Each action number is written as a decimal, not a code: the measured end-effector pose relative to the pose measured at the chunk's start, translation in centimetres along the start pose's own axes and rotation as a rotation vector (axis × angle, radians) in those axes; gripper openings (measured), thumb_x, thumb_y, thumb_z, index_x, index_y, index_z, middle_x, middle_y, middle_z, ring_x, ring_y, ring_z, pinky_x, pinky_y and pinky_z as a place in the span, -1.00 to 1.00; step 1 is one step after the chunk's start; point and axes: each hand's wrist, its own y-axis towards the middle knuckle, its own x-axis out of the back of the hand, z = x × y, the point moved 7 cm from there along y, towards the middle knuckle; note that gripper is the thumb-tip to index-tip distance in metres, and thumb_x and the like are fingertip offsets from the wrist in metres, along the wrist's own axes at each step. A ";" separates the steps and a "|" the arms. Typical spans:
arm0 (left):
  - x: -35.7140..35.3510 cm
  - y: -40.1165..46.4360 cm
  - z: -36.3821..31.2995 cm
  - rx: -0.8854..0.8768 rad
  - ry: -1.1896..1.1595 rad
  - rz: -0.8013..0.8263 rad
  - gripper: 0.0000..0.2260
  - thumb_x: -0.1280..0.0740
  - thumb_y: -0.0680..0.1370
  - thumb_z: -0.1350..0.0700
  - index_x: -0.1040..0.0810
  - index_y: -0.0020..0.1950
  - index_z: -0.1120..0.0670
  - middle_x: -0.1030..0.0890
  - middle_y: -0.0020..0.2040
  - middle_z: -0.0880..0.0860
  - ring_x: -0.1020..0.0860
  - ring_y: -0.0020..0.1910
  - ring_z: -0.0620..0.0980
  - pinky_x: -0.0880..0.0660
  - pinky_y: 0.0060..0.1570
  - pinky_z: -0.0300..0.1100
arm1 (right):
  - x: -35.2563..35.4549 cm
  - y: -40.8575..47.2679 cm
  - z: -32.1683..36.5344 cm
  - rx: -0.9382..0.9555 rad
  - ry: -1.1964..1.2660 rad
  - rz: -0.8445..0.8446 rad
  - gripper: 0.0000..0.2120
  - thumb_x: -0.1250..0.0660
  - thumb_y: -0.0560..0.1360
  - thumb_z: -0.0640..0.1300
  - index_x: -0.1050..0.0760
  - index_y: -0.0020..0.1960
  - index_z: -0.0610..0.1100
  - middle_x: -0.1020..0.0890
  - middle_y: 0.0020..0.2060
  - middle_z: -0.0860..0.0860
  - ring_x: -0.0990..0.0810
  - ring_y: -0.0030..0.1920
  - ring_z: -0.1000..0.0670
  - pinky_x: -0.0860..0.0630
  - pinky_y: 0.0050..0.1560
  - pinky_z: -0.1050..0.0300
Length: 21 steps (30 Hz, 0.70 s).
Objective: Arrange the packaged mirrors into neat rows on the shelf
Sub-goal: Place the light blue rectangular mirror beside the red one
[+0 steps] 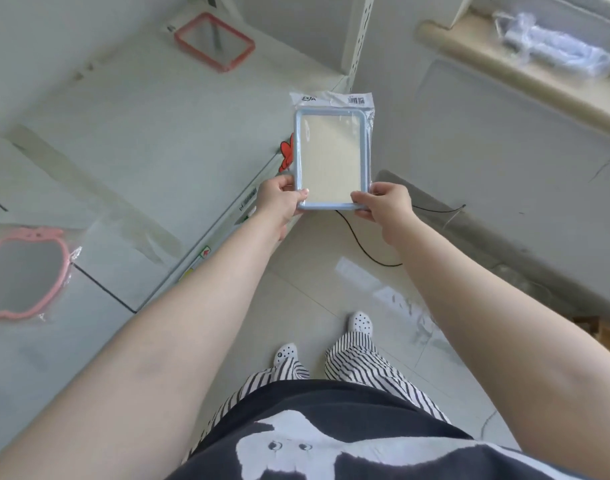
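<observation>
A blue-framed rectangular mirror [333,157] in a clear plastic sleeve is held out in the air by both hands, over the floor just off the front edge of the white shelf [151,140]. The left hand [282,202] pinches the near left corner of the frame, its thumb lying across the front face and its fingers curled behind; the right hand [383,202] grips the near right corner the same way, thumb on the front along the bottom rail, fingers folded beneath. Both sets of fingers are closed narrowly on the frame, and the mirror's long sides run away from the person, with the sleeve's folded, barcoded flap [333,98] at the far end. On the shelf, well apart from the hands, a red-framed rectangular mirror [215,41] lies flat near the back, and a pink apple-shaped mirror [24,273] in its own clear bag lies flat near the left edge of the view. A strip of clear plastic [88,192] lies across the shelf between these two. Off to the right, a bundle in crumpled clear wrapping [553,46] rests on a ledge [504,74]; its contents are too blurred to tell.
</observation>
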 end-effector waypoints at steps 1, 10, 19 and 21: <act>-0.1 0.8 -0.3 0.008 -0.031 -0.023 -0.80 -0.32 0.49 0.36 -0.55 0.08 0.19 -0.55 -0.24 0.01 -0.51 -0.32 -0.01 -0.41 -0.59 -0.37 | -0.2 1.0 0.4 0.000 -0.001 0.017 -0.59 -0.47 0.38 -0.23 -0.21 -0.33 -0.04 -0.29 -0.21 -0.08 -0.56 -0.37 0.04 -0.61 0.06 0.04; -2.7 6.8 -3.5 -0.007 -0.128 -0.268 -0.78 -0.35 0.49 0.33 -0.55 0.08 0.10 -0.57 -0.21 -0.06 -0.56 -0.24 -0.09 -0.50 -0.44 -0.39 | -1.0 11.4 6.0 0.082 -0.095 0.199 -0.74 -0.47 0.39 -0.24 -0.36 -0.20 -0.12 -0.37 -0.21 -0.09 -0.52 -0.31 -0.06 -0.63 -0.27 0.21; -2.7 8.8 -4.8 0.023 -0.205 -0.539 -0.79 -0.35 0.48 0.31 -0.52 -0.22 -0.01 -0.57 -0.26 -0.08 -0.56 -0.31 -0.13 -0.57 -0.27 -0.27 | -4.3 17.9 9.5 0.085 -0.242 0.426 -0.80 -0.48 0.38 -0.22 -0.49 -0.34 -0.19 -0.60 -0.37 -0.06 -0.65 -0.33 -0.05 -0.65 0.01 -0.03; -1.7 9.4 -5.1 0.028 -0.234 -0.582 -0.76 -0.36 0.47 0.34 -0.51 -0.25 0.00 -0.56 -0.25 -0.05 -0.58 -0.28 -0.05 -0.60 -0.28 -0.22 | -5.7 18.4 10.2 0.083 -0.253 0.463 -0.84 -0.47 0.38 -0.22 -0.53 -0.27 -0.28 -0.61 -0.35 -0.09 -0.65 -0.28 -0.09 -0.63 0.03 0.01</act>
